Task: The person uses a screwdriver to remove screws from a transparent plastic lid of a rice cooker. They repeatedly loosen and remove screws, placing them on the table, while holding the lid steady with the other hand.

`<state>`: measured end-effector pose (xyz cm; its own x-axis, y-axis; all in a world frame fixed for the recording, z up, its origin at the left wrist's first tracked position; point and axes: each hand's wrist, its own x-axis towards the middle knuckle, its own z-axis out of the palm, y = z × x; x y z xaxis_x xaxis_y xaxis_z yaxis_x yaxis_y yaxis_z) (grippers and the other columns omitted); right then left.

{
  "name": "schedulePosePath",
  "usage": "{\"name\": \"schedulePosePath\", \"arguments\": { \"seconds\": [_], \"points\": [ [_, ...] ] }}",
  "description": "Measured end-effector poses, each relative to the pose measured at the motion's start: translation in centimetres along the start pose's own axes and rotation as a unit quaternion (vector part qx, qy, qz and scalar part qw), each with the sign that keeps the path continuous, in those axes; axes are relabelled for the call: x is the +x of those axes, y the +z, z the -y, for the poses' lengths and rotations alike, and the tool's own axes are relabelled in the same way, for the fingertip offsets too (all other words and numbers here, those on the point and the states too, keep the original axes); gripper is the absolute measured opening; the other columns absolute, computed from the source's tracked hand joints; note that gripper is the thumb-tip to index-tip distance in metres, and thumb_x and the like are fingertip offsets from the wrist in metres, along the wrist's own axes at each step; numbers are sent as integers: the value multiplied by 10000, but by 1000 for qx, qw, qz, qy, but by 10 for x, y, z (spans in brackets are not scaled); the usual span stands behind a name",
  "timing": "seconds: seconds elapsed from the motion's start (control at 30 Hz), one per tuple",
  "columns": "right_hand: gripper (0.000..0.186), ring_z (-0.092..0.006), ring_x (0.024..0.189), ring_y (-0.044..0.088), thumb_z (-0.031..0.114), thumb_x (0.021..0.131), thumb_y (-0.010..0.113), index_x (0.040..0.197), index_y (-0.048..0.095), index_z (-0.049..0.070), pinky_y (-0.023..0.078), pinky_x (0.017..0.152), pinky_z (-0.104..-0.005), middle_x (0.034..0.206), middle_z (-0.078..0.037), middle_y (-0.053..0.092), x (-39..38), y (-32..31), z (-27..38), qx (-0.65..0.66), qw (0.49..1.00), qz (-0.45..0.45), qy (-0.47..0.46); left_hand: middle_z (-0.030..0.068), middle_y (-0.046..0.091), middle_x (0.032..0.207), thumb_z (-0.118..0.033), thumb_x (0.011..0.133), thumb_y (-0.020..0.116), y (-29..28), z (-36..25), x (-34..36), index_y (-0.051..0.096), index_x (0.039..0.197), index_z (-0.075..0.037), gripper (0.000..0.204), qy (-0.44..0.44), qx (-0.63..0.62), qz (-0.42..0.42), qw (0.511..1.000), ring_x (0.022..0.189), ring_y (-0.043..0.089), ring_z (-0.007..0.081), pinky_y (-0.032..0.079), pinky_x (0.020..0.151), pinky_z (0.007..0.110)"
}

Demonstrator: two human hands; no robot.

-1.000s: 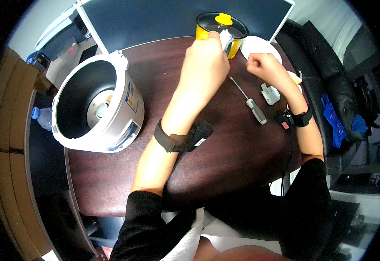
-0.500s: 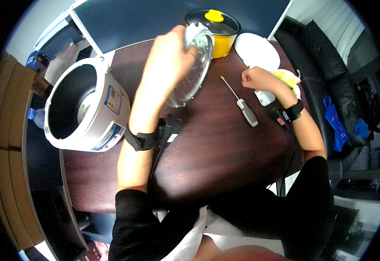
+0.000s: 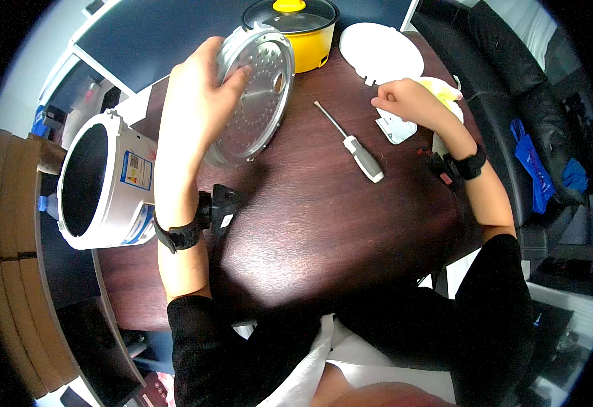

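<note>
My left hand [image 3: 198, 102] grips a round metal rice cooker lid [image 3: 259, 112] by its edge, thumb on its face. The lid is tilted upright above the table, and small holes dot its shiny face. My right hand [image 3: 411, 102] is closed in a fist; whatever its fingers may hold is hidden. Just below that hand lies a small white plastic part [image 3: 397, 130]. A screwdriver [image 3: 363, 157] with a grey and white handle rests between the two hands, its tip pointing away from me. Behind the right hand lies a white oval cover [image 3: 381, 51].
At the left, a white rice cooker body [image 3: 130, 197] lies tipped, its dark opening facing left. A yellow pot [image 3: 313, 51] with a glass lid stands at the back before a dark blue partition [image 3: 174, 41]. Something yellow-green [image 3: 440, 88] sits beyond my right wrist.
My left hand has moved left with the lid and turned its holed face more into view. My right hand stays closed near the white part. The whole view has shifted a little.
</note>
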<state>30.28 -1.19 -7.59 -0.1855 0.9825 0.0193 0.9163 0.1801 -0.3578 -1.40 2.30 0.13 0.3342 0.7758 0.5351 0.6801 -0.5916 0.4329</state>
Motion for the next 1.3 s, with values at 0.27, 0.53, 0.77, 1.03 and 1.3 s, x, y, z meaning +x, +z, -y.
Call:
{"name": "schedulePosePath", "arguments": {
  "seconds": [0.27, 0.53, 0.77, 1.03, 1.3],
  "points": [
    [561, -305, 532, 575, 534, 814, 564, 635, 606, 4, 445, 550, -391, 548, -162, 554, -43, 31, 49, -57, 983, 176, -2, 197, 647, 824, -230, 792, 669, -2, 0, 0, 558, 1111, 19, 419, -31, 12, 10, 999, 750, 657, 250, 506, 656, 336],
    [404, -259, 516, 625, 391, 750, 587, 648, 633, 3, 508, 545, -353, 570, -132, 614, -37, 44, 44, -23, 984, 171, -32, 136, 623, 732, -388, 831, 639, -6, 2, 4, 588, 993, 14, 436, -40, -1, 15, 999, 632, 592, 161, 452, 567, 308],
    [248, -110, 444, 556, 241, 821, 570, 755, 581, 2, 434, 423, -242, 553, -27, 551, -37, -4, 50, 293, 936, 185, 52, 114, 615, 672, -374, 845, 620, -18, 4, 4, 604, 1017, 4, 416, -60, 50, 17, 997, 604, 580, 148, 446, 568, 293],
    [140, -119, 522, 529, 181, 858, 523, 871, 516, 42, 371, 499, -222, 669, -23, 533, -41, -4, 59, 638, 770, 8, 7, 100, 653, 753, -287, 814, 661, -20, 5, 3, 627, 1033, -10, 355, -41, -1, 12, 999, 672, 600, 120, 460, 616, 264],
    [105, -78, 621, 511, 145, 832, 555, 880, 542, 53, 358, 564, -209, 717, 6, 549, -6, -15, 71, 579, 798, -165, -29, 62, 655, 833, -248, 820, 662, -20, -14, 2, 625, 1026, 18, 339, -96, -192, -6, 977, 753, 590, 102, 446, 699, 230]
  ]
}}
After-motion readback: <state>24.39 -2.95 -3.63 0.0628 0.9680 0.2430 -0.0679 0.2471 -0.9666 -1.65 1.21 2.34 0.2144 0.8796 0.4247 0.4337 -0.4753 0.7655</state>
